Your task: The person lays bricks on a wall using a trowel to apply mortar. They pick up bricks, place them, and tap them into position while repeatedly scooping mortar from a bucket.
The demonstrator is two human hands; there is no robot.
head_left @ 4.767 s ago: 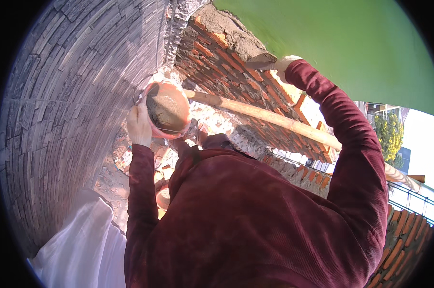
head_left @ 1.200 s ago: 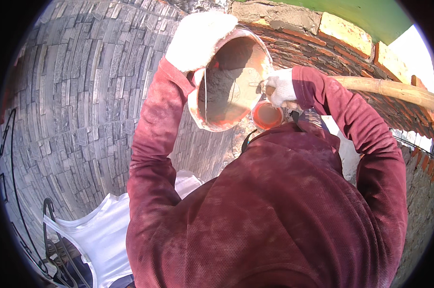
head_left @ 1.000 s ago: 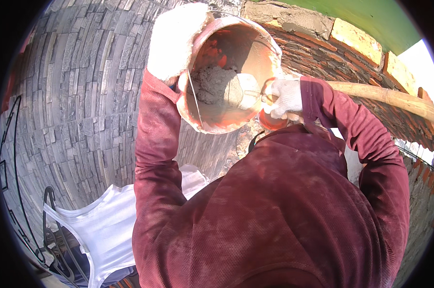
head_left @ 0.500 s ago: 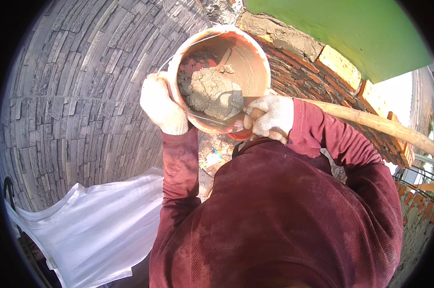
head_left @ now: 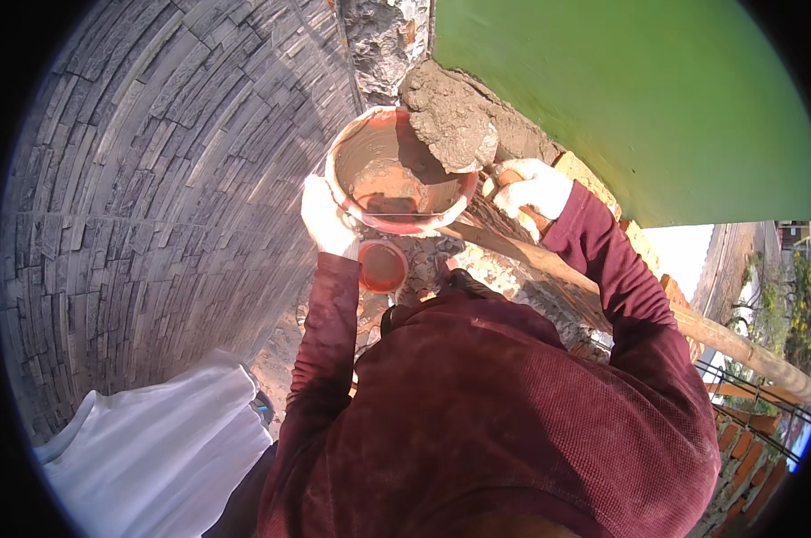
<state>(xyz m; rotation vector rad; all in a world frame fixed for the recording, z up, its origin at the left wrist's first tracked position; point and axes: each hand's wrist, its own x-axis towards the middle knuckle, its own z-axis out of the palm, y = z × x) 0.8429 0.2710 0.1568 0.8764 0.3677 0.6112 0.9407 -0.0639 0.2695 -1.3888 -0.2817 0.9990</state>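
Note:
My left hand (head_left: 327,218), in a white knit glove, closes on the left rim of an orange-red bucket (head_left: 372,148). Its inside is smeared with mortar and some lies at the bottom. In my right hand (head_left: 540,191), also gloved, is the wooden handle of a trowel (head_left: 488,151). A big lump of wet grey mortar (head_left: 450,112) covers most of its blade. The loaded trowel sits over the bucket's right far rim, beside the top of a low brick wall (head_left: 576,169). Whether the lump touches the wall, I cannot tell.
Left stands a grey stone-clad wall (head_left: 155,197); a green panel (head_left: 638,108) rises behind the bricks. A wooden pole (head_left: 558,264) slants along the brick wall. Below the bucket is a smaller red bucket (head_left: 382,267). White cloth (head_left: 163,439) hangs at lower left.
The trowel has come up out of the bucket with the mortar lump, moving right and away from me. The bucket has dropped lower in view, and the smaller red bucket now shows.

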